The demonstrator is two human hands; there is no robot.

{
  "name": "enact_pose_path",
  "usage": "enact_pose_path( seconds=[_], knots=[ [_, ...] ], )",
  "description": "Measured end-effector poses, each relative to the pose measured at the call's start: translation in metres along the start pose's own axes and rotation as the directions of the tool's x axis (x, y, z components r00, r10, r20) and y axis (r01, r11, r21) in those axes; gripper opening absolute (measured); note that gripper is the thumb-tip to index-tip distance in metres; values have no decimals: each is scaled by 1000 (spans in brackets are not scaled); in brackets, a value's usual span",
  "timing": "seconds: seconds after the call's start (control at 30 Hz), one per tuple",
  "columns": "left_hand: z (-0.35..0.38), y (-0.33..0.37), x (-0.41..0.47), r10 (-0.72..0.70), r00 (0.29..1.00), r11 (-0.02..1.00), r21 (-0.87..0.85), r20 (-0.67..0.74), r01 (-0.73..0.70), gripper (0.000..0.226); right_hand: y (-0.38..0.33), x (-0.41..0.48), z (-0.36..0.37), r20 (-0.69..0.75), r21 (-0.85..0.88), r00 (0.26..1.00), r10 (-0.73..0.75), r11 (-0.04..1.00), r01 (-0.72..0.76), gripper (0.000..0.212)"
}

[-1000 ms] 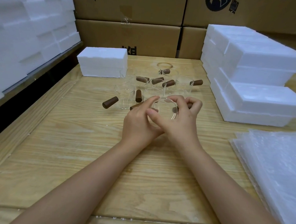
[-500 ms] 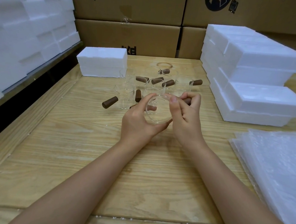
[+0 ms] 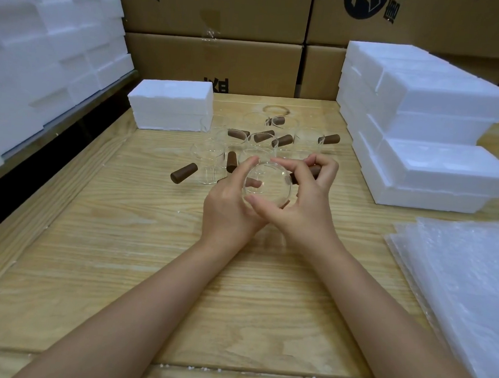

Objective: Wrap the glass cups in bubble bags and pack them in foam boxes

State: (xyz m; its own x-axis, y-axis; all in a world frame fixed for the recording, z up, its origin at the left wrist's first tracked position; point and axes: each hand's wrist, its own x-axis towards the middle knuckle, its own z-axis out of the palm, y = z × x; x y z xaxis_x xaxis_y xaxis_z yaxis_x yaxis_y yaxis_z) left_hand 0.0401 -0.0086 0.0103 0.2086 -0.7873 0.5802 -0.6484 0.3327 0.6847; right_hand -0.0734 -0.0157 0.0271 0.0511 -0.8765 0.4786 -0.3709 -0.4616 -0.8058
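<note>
Both hands hold one clear glass cup (image 3: 268, 182) with a brown wooden handle above the middle of the table. My left hand (image 3: 229, 205) cradles its left side with the fingers curled round the glass. My right hand (image 3: 306, 201) grips its right side, thumb across the front and fingers on the handle. Several more glass cups (image 3: 210, 162) with brown handles stand just behind. A stack of bubble bags (image 3: 466, 280) lies at the right. One foam box (image 3: 171, 109) sits at the back left.
The wooden table (image 3: 137, 257) runs to the front edge. Stacked foam boxes (image 3: 429, 133) fill the back right and more foam boxes (image 3: 40, 44) line a shelf at the left. Cardboard cartons (image 3: 218, 33) form the back wall.
The cup has been turned in my hands. My right thumb moved from the rim down across the cup's front, and the fingers now sit on the handle.
</note>
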Motion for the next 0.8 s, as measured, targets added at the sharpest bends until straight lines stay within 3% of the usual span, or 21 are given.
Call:
enact_pose_path(
  seconds=[0.17,0.4,0.57,0.67,0.8],
  knots=[
    [1,0,-2,66,998,997,42,4,-66,69,-6,-2,9,-117,27,990,82,997,-79,50],
    [3,-3,-1,118,992,993,-3,36,-118,83,-8,-1,10,-227,114,968,111,990,-87,10],
    [5,-7,0,56,992,996,-77,111,-47,89,-3,3,-2,-364,121,921,140,987,-103,31],
    [5,-7,-1,83,981,982,-184,173,-50,94,2,4,-6,-407,106,896,177,984,-146,33],
    [3,-7,-2,71,980,965,-261,187,-21,76,8,4,-10,-394,91,899,194,981,-172,38]
  ],
)
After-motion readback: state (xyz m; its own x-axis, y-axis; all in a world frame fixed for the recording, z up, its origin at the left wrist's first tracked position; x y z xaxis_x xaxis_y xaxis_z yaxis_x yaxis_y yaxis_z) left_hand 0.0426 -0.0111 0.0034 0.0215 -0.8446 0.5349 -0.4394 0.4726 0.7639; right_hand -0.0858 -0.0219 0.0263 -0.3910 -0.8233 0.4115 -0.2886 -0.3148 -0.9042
